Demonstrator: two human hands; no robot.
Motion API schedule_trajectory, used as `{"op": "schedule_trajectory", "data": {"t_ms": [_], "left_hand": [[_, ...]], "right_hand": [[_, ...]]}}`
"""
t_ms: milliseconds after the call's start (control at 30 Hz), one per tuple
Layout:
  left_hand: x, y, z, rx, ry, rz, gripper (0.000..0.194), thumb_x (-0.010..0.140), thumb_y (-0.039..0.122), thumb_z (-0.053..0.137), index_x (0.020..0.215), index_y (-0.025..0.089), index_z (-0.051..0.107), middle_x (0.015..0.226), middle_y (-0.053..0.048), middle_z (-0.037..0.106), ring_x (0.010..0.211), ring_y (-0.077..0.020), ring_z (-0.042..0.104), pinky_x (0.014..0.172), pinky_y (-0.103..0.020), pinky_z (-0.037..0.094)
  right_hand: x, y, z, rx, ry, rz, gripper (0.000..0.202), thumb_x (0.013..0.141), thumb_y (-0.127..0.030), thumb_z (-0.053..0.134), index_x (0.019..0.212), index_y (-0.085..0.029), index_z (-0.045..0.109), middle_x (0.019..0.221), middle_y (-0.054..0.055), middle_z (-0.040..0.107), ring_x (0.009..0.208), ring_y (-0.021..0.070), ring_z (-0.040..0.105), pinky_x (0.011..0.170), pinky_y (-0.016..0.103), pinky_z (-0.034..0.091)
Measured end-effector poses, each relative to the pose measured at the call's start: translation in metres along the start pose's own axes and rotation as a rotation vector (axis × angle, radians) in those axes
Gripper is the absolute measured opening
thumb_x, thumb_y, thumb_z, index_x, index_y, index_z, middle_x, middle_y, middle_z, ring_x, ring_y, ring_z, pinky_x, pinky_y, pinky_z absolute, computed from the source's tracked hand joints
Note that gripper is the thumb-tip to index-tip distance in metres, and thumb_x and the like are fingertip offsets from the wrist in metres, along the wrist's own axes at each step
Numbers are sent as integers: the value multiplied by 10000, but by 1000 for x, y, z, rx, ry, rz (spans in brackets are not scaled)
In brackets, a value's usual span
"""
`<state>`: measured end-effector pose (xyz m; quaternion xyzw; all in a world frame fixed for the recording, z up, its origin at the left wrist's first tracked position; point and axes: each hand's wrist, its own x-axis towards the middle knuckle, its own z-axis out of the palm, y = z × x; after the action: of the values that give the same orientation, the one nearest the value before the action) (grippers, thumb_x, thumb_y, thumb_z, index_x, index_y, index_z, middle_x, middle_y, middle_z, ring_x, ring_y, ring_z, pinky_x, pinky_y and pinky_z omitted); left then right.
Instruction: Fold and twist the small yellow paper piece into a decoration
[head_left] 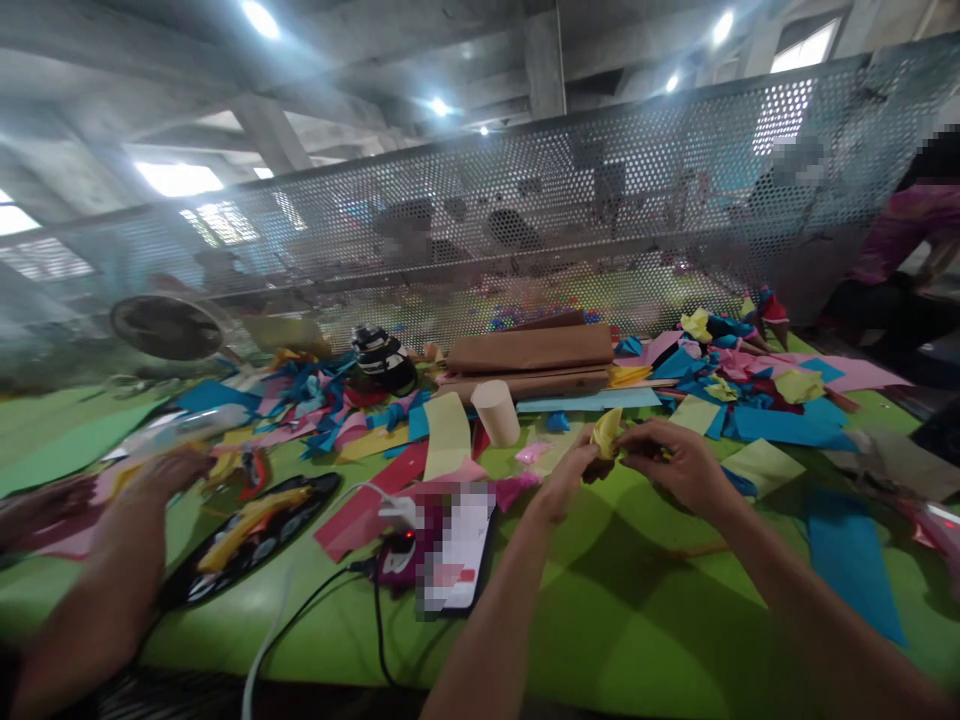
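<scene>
My left hand point(574, 475) holds a small twisted piece of yellow crepe paper point(606, 432) upright between its fingers. Close on its right, my right hand point(675, 460) has its fingers bent in a pinch at the edge of that paper. Exactly what the right fingertips grip is partly hidden behind the fingers. Beyond the hands stand a cream paper cylinder point(496, 415) and a scrap of blue paper point(557, 422). Bright pink pieces point(517, 488) lie to the left of my left hand.
A phone point(476, 545) lies by a power strip point(401, 560) with cables. Another person's hand point(176, 470) works at the left, near a dark oval tray point(180, 585). Coloured paper point(795, 425), brown stacked sheets point(532, 350) and a perforated metal screen point(465, 240) stretch across the back.
</scene>
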<state>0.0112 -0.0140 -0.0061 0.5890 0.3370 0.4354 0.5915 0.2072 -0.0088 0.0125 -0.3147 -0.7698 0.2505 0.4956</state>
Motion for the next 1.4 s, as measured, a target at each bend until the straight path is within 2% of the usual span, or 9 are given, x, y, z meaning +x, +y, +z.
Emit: {"op": "schedule_trajectory", "data": {"t_ms": [233,400,533,633,767,867,1133,1400], "left_hand": [[-1,-2,-1,80,8,64,213,922,380,454,1022,201,512,790,25,431,684,-123,379,632,-260,302],[-1,-1,1,71,6,53,253,914,391,442,1055,204,537,804,23,442,664,-120,374,620,-263,308],[-1,-2,2,58,8,62,269,909,398,454,1052,198,563,812,18,460,656,-114,374,612,-257,313],[1,-5,1,65,27,30,274,903,404,465,1054,200,570,821,8,487,676,-122,403,627,-257,333],[3,-10,-2,97,35,9,280,915,416,458,1067,204,559,846,-2,508,724,-140,438,666,-270,356],[2,-9,-3,153,29,31,258,932,386,434,1092,216,544,857,-1,517,754,-152,444,694,-284,356],[-3,3,1,254,-4,30,256,936,328,427,1146,225,530,834,16,470,754,-158,414,720,-294,351],[-3,-4,1,232,11,23,288,941,340,408,1153,211,555,915,-19,537,783,-163,432,713,-290,364]], "right_hand": [[-3,0,4,-59,-37,19,98,895,-236,705,980,-236,754,845,36,698,736,180,637,659,275,497],[-3,4,8,-111,-71,-5,86,908,-212,679,861,-228,749,822,37,680,760,191,643,671,277,490],[-3,6,7,-126,-84,5,76,901,-195,687,857,-223,742,835,36,680,755,184,646,660,268,485],[-3,6,7,-109,-67,4,78,905,-226,692,862,-233,756,835,36,693,767,190,657,678,277,495],[-4,4,8,-31,-7,40,116,890,-295,718,982,-243,767,856,42,714,765,200,664,681,295,508],[-3,2,8,-1,23,65,117,876,-318,730,948,-228,751,829,43,712,731,197,653,652,296,502],[-3,0,8,-128,19,10,73,906,-229,666,876,-219,733,794,34,687,705,182,624,637,283,468],[-3,-1,7,-126,-24,9,65,897,-171,635,858,-206,673,810,30,650,716,173,598,638,270,443]]}}
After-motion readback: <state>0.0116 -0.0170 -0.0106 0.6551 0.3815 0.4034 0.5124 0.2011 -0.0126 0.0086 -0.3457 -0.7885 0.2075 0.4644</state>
